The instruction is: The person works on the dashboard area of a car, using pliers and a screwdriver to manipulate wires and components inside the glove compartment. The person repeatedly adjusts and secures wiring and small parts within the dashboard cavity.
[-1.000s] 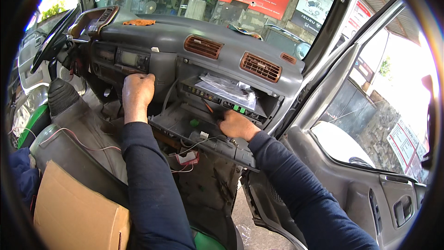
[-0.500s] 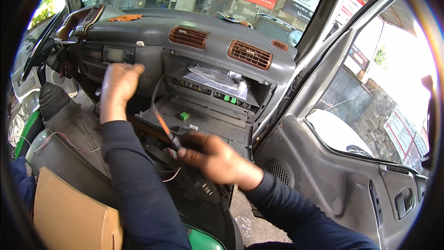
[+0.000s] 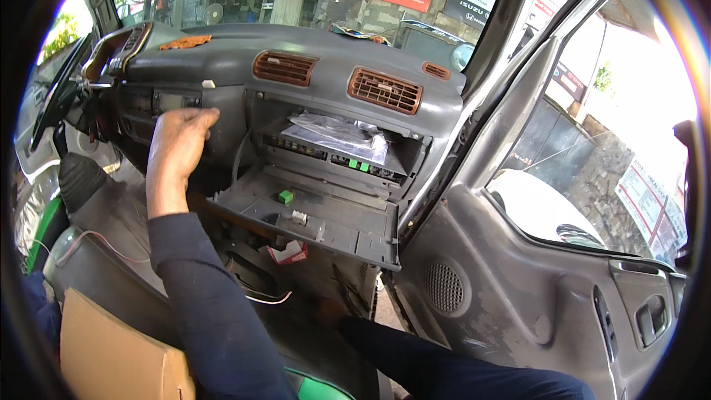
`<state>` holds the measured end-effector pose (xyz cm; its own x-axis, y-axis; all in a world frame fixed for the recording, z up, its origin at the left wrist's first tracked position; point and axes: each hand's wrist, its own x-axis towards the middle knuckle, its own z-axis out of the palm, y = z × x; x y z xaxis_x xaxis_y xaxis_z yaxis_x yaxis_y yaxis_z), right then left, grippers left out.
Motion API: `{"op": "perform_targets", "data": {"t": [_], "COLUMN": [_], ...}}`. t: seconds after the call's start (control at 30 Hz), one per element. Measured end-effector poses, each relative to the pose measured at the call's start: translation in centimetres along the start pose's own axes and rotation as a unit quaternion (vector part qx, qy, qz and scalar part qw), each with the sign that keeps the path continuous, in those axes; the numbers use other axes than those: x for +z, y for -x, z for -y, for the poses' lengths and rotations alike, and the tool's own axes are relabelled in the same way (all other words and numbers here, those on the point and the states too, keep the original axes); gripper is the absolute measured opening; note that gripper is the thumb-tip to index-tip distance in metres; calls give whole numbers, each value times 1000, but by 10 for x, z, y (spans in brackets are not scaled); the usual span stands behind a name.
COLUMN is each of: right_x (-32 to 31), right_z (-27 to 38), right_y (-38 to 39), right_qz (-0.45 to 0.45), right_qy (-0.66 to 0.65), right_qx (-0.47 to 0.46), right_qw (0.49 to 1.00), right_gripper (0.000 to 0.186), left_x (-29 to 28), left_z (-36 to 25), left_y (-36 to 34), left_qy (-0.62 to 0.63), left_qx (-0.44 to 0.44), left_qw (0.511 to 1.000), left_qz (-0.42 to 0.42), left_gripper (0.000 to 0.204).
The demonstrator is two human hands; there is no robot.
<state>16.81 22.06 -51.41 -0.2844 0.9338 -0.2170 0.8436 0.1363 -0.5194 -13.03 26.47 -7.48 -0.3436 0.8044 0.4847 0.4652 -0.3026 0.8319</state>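
Note:
My left hand (image 3: 180, 148) is closed in front of the centre dash, just below the radio (image 3: 172, 104); what it holds, if anything, is too small to make out. My right hand (image 3: 333, 311) is low in the dark footwell, its fingers and contents hidden in shadow. Between and above the hands, the glovebox lid (image 3: 355, 230) hangs down with a green part (image 3: 286, 196) and a pale connector (image 3: 299, 218) on it. Papers in plastic (image 3: 333, 133) lie in the compartment above a row of fuses (image 3: 300, 148).
A cardboard piece (image 3: 111, 333) is at lower left beside the seat. A red-and-white box (image 3: 289, 253) and loose wires sit under the lid. The door (image 3: 533, 289) stands at right, the gear lever boot (image 3: 78, 181) at left, the steering wheel (image 3: 52, 92) beyond.
My right hand has left the fuse compartment, moving back and down into the footwell with an orange-tipped tool, now lost in shadow. My left hand shifted slightly left in the view.

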Motion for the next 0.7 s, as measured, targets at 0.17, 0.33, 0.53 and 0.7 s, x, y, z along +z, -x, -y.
{"op": "perform_targets", "data": {"t": [0.17, 0.33, 0.53, 0.7], "right_x": [1, -11, -14, -17], "right_z": [-10, -35, -64, -70], "right_y": [27, 83, 96, 95], "right_qz": [-38, -85, -108, -115], "right_qy": [-38, -57, -5, 78], "right_qx": [-123, -157, -145, -271], "right_qw": [991, 982, 984, 953], "right_gripper": [57, 61, 52, 40], "left_x": [10, 33, 54, 49], "left_z": [5, 6, 1, -2], "left_y": [-1, 0, 3, 5], "left_qy": [14, -21, -55, -115], "left_qx": [6, -4, -5, -14], "left_qw": [1000, 999, 997, 993], "left_qz": [10, 33, 48, -1], "left_gripper": [36, 31, 29, 31]}}
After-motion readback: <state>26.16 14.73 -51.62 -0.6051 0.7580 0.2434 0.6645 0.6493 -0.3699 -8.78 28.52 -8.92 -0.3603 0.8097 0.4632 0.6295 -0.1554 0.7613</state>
